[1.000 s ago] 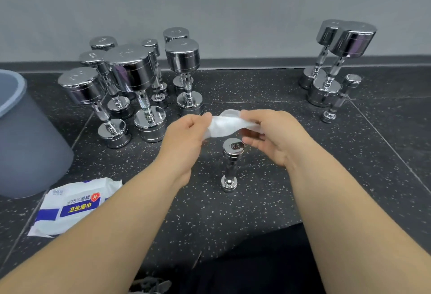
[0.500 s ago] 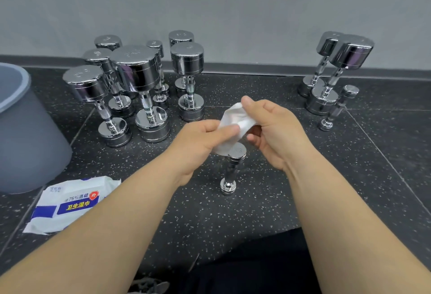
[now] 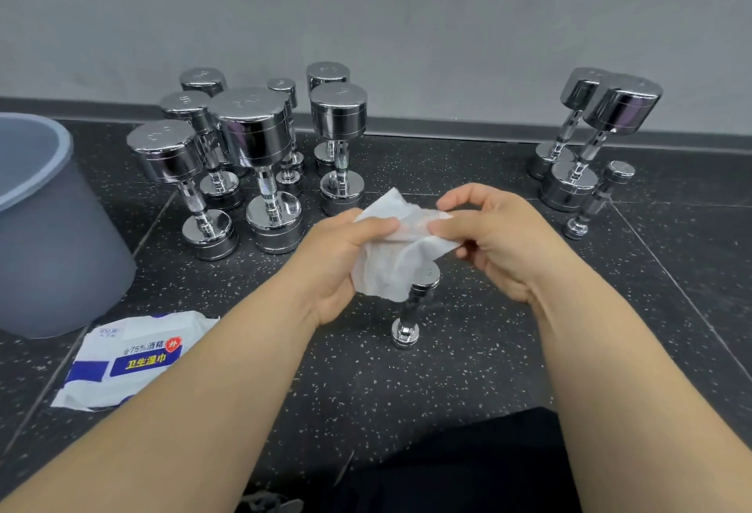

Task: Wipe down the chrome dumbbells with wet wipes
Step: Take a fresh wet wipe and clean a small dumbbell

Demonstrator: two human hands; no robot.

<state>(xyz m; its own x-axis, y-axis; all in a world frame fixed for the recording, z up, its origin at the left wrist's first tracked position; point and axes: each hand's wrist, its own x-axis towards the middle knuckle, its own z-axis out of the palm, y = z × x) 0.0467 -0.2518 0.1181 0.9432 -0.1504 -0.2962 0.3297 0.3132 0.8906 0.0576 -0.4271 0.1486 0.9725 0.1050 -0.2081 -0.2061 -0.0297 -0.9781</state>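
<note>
— Where do we have the wet wipe (image 3: pixel 401 252)?
— Spread out between our two hands. Our left hand (image 3: pixel 342 264) pinches its left edge, thumb on top and fingers curled beneath. Our right hand (image 3: pixel 500 236) pinches the right edge between thumb and forefinger, the other fingers loosely bent.

— And the small dumbbell (image 3: pixel 411 309)?
— It stands upright on the speckled floor (image 3: pixel 447 370) just below our fingers. The hanging wipe covers part of its top head; we cannot tell whether the two touch.

— What lies beyond our fingers?
— Past our left fingertips stands a larger cluster of dumbbells (image 3: pixel 252 134), all on end, near the grey wall (image 3: pixel 407 24). Well out past our right fingers stand three more dumbbells (image 3: pixel 610 113), close together.

— And to our left?
— The pack of wipes (image 3: pixel 130 358) lies flat beside our left forearm, with the grey bin (image 3: pixel 44 227) just behind it.
</note>
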